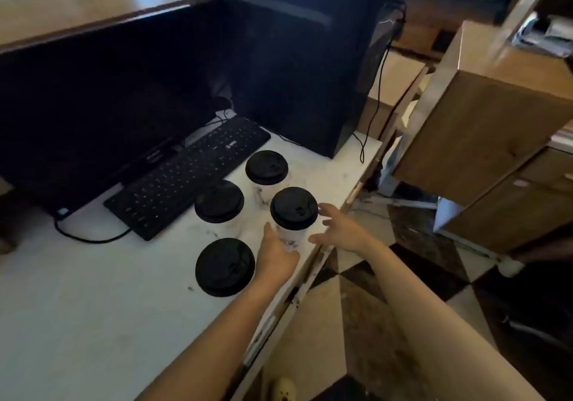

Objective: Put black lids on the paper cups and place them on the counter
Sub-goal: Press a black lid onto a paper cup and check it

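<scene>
The left hand (pixel 276 256) lies against the near-left wall of a cup (pixel 291 234), thumb up its side. Whether the fingers grip it or merely touch it I cannot tell. The right hand (pixel 342 230) is wide, fingers spread, just right of the cup, its fingertips close to the rim of the lid (pixel 294 208); contact is unclear.

The lid sits on the cup and looks level. The cup stands upright on the counter (pixel 93 307), close to its right edge.

Three more cups stand to the left, each lidded: a far cup (pixel 266 168), a middle cup (pixel 219 201) and a near cup (pixel 225 266). A keyboard (pixel 186 177) lies beyond them.

This looks like the setting-down step for the fourth cup. No unlidded cup is in view, so the task seems nearly done. The next move calls for letting go gently and drawing both hands straight back, without nudging the cup toward the edge.
</scene>
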Tool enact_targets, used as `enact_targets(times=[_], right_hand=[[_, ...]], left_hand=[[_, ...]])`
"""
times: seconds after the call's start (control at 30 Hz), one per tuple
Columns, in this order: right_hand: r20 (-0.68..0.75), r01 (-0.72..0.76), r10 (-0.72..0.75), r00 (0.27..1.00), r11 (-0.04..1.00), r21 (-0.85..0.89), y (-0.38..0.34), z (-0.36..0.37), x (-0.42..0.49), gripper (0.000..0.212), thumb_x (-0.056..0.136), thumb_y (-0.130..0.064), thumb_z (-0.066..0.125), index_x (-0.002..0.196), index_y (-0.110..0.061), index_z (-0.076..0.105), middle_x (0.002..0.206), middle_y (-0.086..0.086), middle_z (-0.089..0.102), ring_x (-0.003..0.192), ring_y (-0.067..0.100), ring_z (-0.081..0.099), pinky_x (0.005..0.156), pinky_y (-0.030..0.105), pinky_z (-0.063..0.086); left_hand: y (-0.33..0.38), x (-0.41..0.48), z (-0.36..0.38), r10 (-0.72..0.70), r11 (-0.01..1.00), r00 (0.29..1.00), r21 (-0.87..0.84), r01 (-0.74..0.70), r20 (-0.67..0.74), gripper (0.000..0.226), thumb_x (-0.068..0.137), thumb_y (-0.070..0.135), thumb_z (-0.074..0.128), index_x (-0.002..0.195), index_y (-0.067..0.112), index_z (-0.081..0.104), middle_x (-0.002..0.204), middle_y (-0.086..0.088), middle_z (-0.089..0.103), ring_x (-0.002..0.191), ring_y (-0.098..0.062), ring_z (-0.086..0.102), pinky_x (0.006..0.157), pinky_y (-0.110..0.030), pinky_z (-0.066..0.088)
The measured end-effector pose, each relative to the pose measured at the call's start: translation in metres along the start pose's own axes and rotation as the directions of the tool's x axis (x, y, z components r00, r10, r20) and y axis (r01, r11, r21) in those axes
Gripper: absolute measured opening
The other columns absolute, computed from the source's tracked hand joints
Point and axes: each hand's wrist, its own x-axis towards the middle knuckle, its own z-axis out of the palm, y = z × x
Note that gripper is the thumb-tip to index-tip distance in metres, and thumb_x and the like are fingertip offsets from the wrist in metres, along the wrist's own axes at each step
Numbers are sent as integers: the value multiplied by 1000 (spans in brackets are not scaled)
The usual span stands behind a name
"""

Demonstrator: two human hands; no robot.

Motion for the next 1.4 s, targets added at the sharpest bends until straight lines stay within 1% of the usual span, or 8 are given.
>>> enact_targets(times=[0.23,0.33,0.43,0.6,0.77,0.9,1.07,1.4], right_hand=[[93,117,-127,988,988,102,-4,4,21,83,78,-18,76,144,-26,26,141,-11,41,126,7,39,106,34,33],[79,152,-163,983,980,128,-3,4,27,89,71,-25,82,144,-25,31,139,-9,48,128,10,46,109,36,39],[35,203,-209,977,971,125,-17,-7,19,86,71,-15,82,142,-24,35,132,-10,52,121,6,51,93,12,46],[4,322,-323,946,945,56,-61,-33,-7,75,71,-18,82,135,-24,44,126,-12,58,114,1,54,93,17,47],[-6,441,-441,898,898,4,-122,-39,-29,59,72,-16,80,120,-33,50,111,-22,60,98,-16,56,75,2,46],[23,499,-498,867,865,-50,-167,-26,-35,55,71,-23,80,118,-31,53,110,-18,63,100,-8,58,75,8,45],[81,557,-556,827,830,13,-210,13,-45,49,71,-17,80,111,-29,56,99,-21,65,86,-17,61,66,0,44],[341,521,-540,770,840,152,-225,165,-57,55,72,-16,80,114,-31,50,102,-22,59,96,-5,57,68,1,47]], left_hand=[[8,17,12,62,950,993,-300,-89,-98,70,89,-3,53,146,17,19,146,-5,38,133,-24,39,105,-30,38],[8,19,9,83,936,991,-334,-114,-106,68,90,-3,53,146,16,21,146,-4,39,132,-20,39,88,-8,37],[15,14,5,143,915,982,-362,-180,-127,68,89,-1,56,145,20,23,141,6,40,129,-12,39,78,4,37],[36,3,-13,268,882,945,-348,-318,-186,72,86,12,64,146,22,25,146,8,38,136,-15,37,111,-33,35],[65,-18,-60,339,867,895,-274,-417,-290,71,84,12,67,144,24,31,134,12,48,120,1,45,92,-5,40],[73,-34,-109,369,873,851,-175,-455,-374,66,79,12,73,137,24,44,130,5,59,119,-8,54,90,-13,49],[60,-64,-162,348,886,821,-127,-445,-452,66,75,17,77,133,27,47,125,7,62,117,-10,57,96,-31,51],[-45,-141,-237,92,978,809,-101,-183,-581,70,71,14,80,131,24,46,126,7,58,114,-12,56,77,-13,47]])
